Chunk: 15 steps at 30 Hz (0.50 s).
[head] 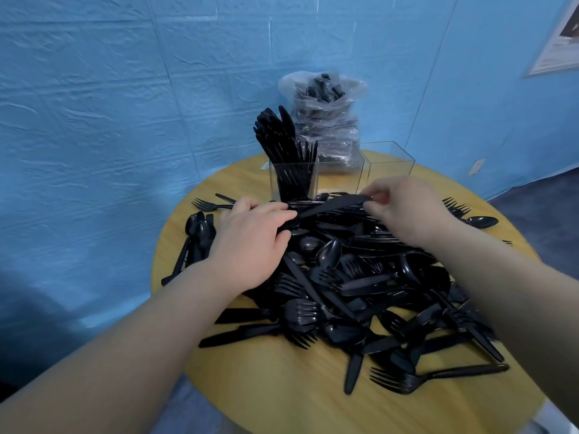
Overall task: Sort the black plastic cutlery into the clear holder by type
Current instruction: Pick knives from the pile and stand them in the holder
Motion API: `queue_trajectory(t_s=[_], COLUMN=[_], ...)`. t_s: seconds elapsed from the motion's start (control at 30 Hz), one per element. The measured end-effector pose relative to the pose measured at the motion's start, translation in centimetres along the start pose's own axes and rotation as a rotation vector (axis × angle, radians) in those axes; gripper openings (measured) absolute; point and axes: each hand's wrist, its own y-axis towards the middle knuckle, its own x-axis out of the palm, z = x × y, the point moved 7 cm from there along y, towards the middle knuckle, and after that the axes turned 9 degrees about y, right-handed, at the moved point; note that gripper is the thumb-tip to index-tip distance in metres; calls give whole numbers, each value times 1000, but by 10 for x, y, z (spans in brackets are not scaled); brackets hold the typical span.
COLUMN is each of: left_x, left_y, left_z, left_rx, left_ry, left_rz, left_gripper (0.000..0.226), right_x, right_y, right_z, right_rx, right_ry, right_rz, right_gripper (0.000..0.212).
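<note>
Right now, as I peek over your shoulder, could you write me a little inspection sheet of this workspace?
Surface: round wooden table, mostly covered.
Job's things: clear holder; left compartment holds upright knives, the other compartments look empty. A loose pile of black forks, spoons and knives lies in front.
Clutter: plastic bag of more cutlery behind the holder.
Hands: left hand and right hand each pinch an end of one knife above the pile.
Cables: nothing seen.
Surroundings: blue wall, poster at upper right.
</note>
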Motion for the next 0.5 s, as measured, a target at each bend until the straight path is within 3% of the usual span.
queue_trajectory(t_s=[0.23,0.5], left_x=[-4,-19], left_y=[5,-12], left_z=[-5,-26], left_rx=[-30,-99], left_ry=[-74,-147], left_rz=[37,99], left_gripper=[37,34], right_x=[1,-6], right_y=[-7,-28], right_z=[7,-4], right_rx=[7,-38], right_ry=[-54,-64], right_rz=[-84,-59], right_gripper=[19,29])
